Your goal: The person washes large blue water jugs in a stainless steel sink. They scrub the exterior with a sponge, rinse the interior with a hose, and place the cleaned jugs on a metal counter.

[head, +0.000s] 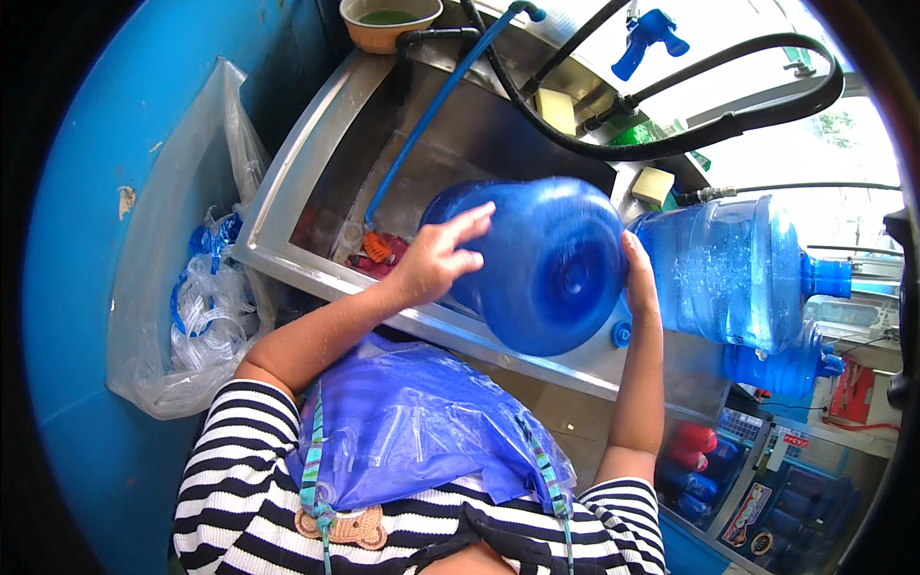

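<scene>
A large blue plastic water jug (pixel 546 273) is tilted over the stainless steel sink (pixel 316 269), its round base facing me. Its neck is hidden at the far side. My right hand (pixel 641 280) holds the jug by the right edge of its base. Beside the jug's left side is my left hand (pixel 442 255), fingers spread; whether it touches the plastic is unclear. In the basin, an orange brush or scrubber (pixel 376 246) rests by a dark red cloth (pixel 392 260). A blue pipe (pixel 438 108) slants down into the sink.
A second blue jug (pixel 719 269) lies sideways on the right, with a blue cap (pixel 622 333) near it. A black hose (pixel 668 151) arches across the back. Yellow sponges (pixel 652 185) sit on the ledge. At left hangs a clear plastic bag (pixel 215 316) of wrappings.
</scene>
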`<state>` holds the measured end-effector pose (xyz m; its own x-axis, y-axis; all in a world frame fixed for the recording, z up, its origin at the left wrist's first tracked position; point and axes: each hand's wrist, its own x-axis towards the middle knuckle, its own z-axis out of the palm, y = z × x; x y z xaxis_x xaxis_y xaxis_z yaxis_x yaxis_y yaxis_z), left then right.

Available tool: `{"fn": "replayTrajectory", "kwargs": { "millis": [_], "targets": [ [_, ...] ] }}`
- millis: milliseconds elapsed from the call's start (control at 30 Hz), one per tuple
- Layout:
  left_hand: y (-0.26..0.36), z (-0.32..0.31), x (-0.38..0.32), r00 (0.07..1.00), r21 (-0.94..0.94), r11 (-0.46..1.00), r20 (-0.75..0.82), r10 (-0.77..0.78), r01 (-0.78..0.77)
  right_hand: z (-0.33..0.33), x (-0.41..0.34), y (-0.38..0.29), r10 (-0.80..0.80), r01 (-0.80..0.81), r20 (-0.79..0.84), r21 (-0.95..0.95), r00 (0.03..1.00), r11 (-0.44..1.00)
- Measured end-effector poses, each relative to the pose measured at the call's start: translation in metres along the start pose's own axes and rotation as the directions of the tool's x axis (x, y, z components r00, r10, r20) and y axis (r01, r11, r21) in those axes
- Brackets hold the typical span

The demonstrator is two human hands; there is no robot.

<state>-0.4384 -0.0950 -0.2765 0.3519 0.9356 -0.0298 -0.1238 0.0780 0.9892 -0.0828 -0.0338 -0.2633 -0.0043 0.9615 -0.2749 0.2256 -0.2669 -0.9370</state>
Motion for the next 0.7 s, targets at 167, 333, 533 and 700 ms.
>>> {"fn": "replayTrajectory", "kwargs": {
  "millis": [167,333,533,700],
  "targets": [
    [0.002,0.029,-0.033,0.997,0.111,0.994,0.078,-0.011,0.002,0.013,0.030,-0.005,-0.109,-0.034,-0.266,-0.481,0.958,0.876],
    [-0.010,0.020,-0.024,0.969,0.108,0.993,0.237,-0.066,0.041,0.053,0.019,-0.061,-0.295,0.273,0.073,-0.632,0.953,0.725],
    [-0.010,0.007,0.137,0.968,0.331,0.918,-0.045,0.246,-0.218,0.101,0.017,-0.091,-0.427,0.865,0.754,-0.461,0.499,0.197],
    [-0.070,0.036,0.187,0.892,-0.199,0.966,0.448,-0.061,0.166,0.133,-0.014,-0.086,-0.291,0.972,0.927,-0.223,0.235,0.076]
  ]
}}
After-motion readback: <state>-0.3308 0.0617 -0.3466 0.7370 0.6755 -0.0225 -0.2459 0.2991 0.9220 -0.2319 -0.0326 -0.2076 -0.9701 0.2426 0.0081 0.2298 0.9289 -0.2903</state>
